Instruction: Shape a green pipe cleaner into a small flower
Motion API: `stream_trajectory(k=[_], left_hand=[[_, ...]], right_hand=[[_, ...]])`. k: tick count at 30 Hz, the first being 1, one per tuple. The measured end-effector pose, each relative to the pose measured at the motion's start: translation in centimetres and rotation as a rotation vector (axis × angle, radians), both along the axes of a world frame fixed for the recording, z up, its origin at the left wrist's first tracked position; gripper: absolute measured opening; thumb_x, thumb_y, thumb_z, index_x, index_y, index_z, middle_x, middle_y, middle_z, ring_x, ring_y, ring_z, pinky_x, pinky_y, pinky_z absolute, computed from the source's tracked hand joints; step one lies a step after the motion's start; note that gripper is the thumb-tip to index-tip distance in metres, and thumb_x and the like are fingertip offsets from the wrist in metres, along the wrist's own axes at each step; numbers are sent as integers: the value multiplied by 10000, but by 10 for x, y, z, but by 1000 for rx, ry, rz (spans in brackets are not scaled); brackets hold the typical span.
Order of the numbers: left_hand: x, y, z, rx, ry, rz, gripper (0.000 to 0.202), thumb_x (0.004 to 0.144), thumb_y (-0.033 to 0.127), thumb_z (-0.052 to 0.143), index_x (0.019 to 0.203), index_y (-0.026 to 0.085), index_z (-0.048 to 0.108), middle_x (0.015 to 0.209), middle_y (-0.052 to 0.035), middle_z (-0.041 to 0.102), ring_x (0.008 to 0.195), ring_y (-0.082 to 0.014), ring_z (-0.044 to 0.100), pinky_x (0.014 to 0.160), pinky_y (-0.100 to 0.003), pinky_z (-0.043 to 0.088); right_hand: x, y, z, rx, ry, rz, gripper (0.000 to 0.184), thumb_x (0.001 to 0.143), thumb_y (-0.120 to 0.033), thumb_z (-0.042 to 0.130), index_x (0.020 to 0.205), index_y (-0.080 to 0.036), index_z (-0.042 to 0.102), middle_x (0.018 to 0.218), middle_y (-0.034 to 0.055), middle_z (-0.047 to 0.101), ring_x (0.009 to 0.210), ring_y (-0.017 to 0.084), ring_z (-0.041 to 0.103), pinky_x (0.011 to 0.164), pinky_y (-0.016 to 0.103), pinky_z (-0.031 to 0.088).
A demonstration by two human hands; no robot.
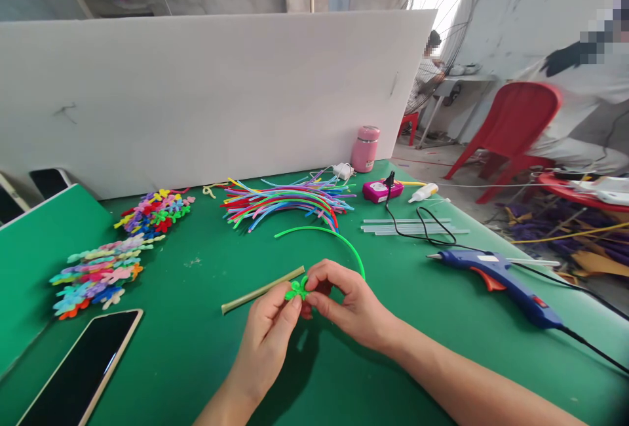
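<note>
Both my hands meet over the green table, just in front of me. My left hand pinches a small bright green pipe-cleaner flower between thumb and fingertips. My right hand is closed on the same green pipe cleaner, whose free length arcs up and back to the left. A pale olive stick lies on the table just left of the flower, untouched.
A pile of coloured pipe cleaners lies behind. Finished coloured flowers and more of them sit at left. A phone lies near left. A blue glue gun, glue sticks, a pink bottle and a white board are around.
</note>
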State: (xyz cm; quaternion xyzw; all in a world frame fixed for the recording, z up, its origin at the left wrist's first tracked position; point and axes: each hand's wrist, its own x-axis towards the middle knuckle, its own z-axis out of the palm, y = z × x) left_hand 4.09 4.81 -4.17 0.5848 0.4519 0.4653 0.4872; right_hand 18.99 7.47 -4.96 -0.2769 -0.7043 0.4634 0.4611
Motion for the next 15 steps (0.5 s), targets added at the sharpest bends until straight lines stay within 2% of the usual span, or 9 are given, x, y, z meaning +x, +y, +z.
stream_trajectory(k=[4,10,15], left_hand=[[0,-2,8,72,119,22,183,792,244,485,839,175,648,684,-19,583,663,-163,522,647,-248,429],[0,-3,6,147,217,38,160,791,224,474,696,186,597,631,-7,542,612,-153,502,631,-237,421],[1,-3,5,180,265,12,161,813,222,442,747,188,584,662,-8,544,639,-150,504,650,-229,411]], right_hand=[[1,-1,3,6,-18,-8,43,824,-219,506,802,-193,478,729,8,566,653,118,557,625,264,458],[1,0,4,14,-45,-40,40,807,-196,513,786,-193,480,697,2,575,644,118,553,617,259,452],[0,-1,1,6,-80,-96,72,767,-148,535,763,-192,478,682,-7,576,625,115,556,611,256,446]])
